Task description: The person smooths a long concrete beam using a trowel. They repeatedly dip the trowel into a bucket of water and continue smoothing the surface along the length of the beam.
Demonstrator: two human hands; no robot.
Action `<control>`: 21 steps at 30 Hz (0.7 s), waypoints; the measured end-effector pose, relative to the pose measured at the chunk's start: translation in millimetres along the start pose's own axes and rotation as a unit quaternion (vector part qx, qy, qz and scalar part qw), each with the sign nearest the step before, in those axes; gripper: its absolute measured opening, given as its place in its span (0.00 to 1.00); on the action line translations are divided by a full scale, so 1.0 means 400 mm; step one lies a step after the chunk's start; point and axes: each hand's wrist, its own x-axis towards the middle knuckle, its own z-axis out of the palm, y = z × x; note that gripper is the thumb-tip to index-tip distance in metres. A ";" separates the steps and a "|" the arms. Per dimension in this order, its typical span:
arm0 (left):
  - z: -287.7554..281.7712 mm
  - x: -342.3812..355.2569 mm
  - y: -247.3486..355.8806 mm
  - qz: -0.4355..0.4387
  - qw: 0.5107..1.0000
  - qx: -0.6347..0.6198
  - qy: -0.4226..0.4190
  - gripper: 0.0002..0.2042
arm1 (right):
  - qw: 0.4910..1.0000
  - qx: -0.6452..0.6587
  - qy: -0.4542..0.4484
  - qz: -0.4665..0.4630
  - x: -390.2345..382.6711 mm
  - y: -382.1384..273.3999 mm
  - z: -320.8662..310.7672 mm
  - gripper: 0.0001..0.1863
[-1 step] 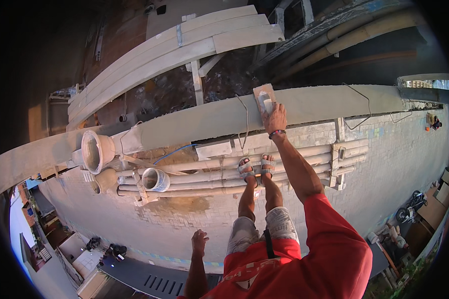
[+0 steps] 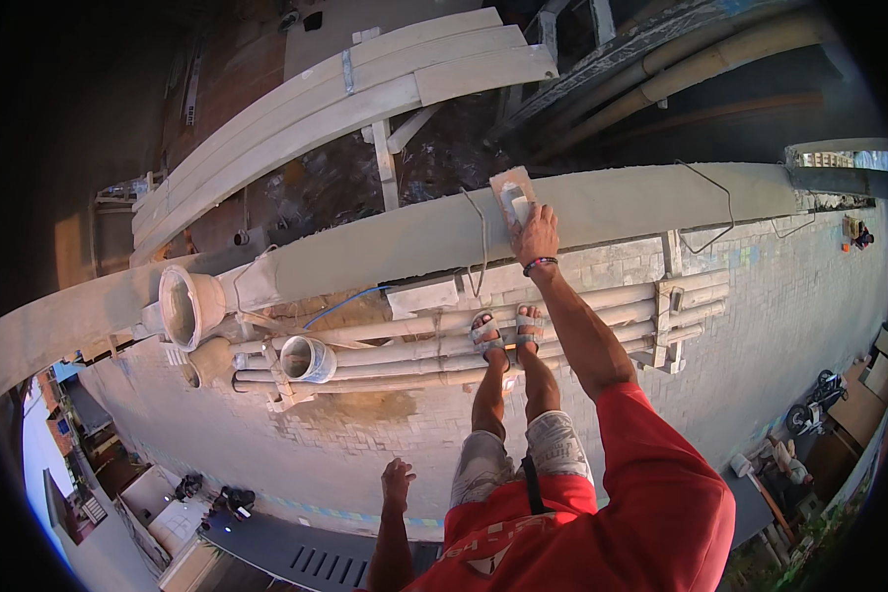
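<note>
My right hand (image 2: pixel 536 235) grips the handle of a plastering float (image 2: pixel 510 185), its flat rectangular board pressed against the smooth grey top of a long plastered beam (image 2: pixel 385 242). The fingers wrap over the pale handle and hide part of it. My left hand (image 2: pixel 397 483) hangs low at my left side, away from the beam. Its fingers are loosely bent and apart, with nothing visible in them. Bent wire clamps, one of them a metal rod hook (image 2: pixel 479 242) just left of the float, straddle the beam.
I stand in sandals on bamboo poles (image 2: pixel 424 350) lashed as a scaffold, high above a paved ground (image 2: pixel 720 395). To the left are a mortar-stained bucket (image 2: pixel 308 357) and a larger tub (image 2: pixel 189 306). Pale planks (image 2: pixel 365 99) run beyond the beam. A motorcycle (image 2: pixel 814 405) stands below right.
My right hand and the float have shifted a little to the left along the beam. My left hand has hardly moved.
</note>
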 end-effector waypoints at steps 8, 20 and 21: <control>0.052 -0.018 0.142 -0.001 0.997 0.057 -0.048 0.26 | 0.997 -0.016 0.000 0.072 0.044 0.115 -0.091 0.24; 0.020 0.029 0.142 0.004 0.998 0.037 -0.050 0.27 | 0.964 -0.044 0.178 0.191 0.154 0.528 -0.354 0.23; 0.017 0.031 0.123 0.000 0.998 0.036 -0.052 0.27 | 0.974 -0.031 0.162 0.157 0.138 0.515 -0.337 0.23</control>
